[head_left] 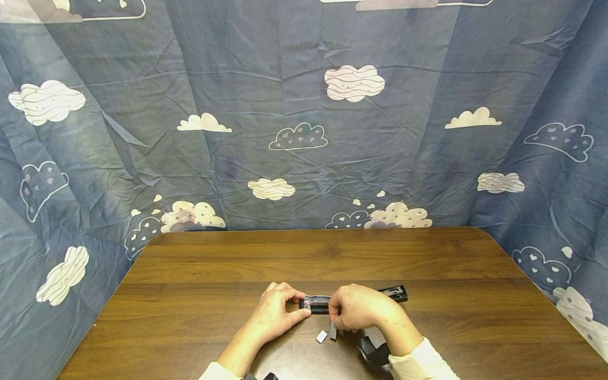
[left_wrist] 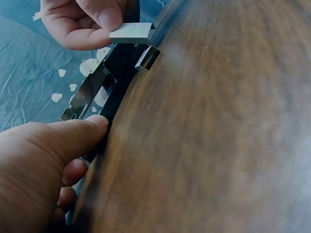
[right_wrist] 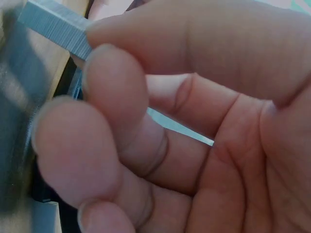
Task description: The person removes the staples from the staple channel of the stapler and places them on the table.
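Note:
A black stapler lies opened out lengthwise on the table, its metal parts showing. At its left end my left hand grips it between thumb and fingers. My right hand is over the stapler's middle and hides that part. Between its thumb and index finger it pinches a strip of staples, whose end points toward the near side. On the wood by this strip sits a short piece of staples, also seen in the left wrist view as a small metal channel.
The brown wooden table extends round both hands. Behind it hangs a blue curtain with cloud prints. A black strap-like device is at the right wrist, near the tabletop.

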Demonstrator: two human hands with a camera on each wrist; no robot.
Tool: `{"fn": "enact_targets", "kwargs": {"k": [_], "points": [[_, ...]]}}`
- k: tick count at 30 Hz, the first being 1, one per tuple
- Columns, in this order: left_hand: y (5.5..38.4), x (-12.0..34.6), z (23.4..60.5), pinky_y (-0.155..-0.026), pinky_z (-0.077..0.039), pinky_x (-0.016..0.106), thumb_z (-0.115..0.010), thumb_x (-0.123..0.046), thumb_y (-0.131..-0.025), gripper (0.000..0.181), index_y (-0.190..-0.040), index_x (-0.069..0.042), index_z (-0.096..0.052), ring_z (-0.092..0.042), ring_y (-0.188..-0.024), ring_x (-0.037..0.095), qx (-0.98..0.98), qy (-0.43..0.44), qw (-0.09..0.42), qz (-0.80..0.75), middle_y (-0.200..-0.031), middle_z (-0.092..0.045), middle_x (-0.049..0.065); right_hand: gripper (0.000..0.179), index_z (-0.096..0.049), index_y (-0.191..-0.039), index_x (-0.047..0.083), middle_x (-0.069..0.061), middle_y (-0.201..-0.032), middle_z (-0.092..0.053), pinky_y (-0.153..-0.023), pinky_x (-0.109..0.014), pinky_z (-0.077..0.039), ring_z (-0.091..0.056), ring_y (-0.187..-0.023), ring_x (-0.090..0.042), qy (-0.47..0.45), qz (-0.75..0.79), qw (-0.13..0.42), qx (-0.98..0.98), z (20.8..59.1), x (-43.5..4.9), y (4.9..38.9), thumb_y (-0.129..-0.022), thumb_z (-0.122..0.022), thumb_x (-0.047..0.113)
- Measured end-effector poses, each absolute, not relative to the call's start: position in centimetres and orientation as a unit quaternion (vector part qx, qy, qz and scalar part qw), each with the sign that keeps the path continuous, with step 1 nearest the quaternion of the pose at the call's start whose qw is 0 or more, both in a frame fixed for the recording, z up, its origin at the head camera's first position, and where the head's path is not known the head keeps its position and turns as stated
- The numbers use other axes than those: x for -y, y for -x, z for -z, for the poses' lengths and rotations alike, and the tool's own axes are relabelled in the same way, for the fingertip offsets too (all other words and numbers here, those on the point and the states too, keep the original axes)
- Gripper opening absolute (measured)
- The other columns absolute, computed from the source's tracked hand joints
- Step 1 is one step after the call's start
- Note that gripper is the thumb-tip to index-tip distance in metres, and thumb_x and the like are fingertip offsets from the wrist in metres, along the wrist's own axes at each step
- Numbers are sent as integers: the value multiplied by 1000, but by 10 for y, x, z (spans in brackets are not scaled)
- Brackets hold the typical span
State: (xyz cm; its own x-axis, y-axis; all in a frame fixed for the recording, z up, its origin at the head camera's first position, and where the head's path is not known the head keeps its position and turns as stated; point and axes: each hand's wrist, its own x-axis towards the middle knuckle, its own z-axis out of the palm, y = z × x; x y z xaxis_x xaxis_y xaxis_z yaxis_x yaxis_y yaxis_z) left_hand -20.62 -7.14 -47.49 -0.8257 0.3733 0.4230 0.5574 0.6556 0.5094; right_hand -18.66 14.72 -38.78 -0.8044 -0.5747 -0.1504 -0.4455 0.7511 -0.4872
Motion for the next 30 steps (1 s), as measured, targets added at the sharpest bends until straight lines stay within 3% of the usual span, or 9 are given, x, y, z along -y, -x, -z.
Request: {"fn": "enact_targets", "kwargs": {"k": [18, 30], "points": [[206, 71, 475, -74, -38, 29, -77, -35, -71, 26, -93, -21, -71, -46, -81, 7, 902, 256, 131, 323, -81, -56, -13, 19, -56, -56, 22, 13, -46, -48, -39, -25, -39, -47, -36, -3, 267, 214, 158, -926, 391, -149, 188, -65, -64, 6], [205, 71, 475, -74, -38, 28, -78, -35, -71, 27, -93, -20, -71, -46, -81, 6, 899, 257, 139, 326, -82, -57, -13, 23, -55, -51, 22, 15, -39, -44, -39, -24, -37, -46, -33, -2, 261, 186, 112, -941, 394, -151, 189, -66, -64, 7]]}}
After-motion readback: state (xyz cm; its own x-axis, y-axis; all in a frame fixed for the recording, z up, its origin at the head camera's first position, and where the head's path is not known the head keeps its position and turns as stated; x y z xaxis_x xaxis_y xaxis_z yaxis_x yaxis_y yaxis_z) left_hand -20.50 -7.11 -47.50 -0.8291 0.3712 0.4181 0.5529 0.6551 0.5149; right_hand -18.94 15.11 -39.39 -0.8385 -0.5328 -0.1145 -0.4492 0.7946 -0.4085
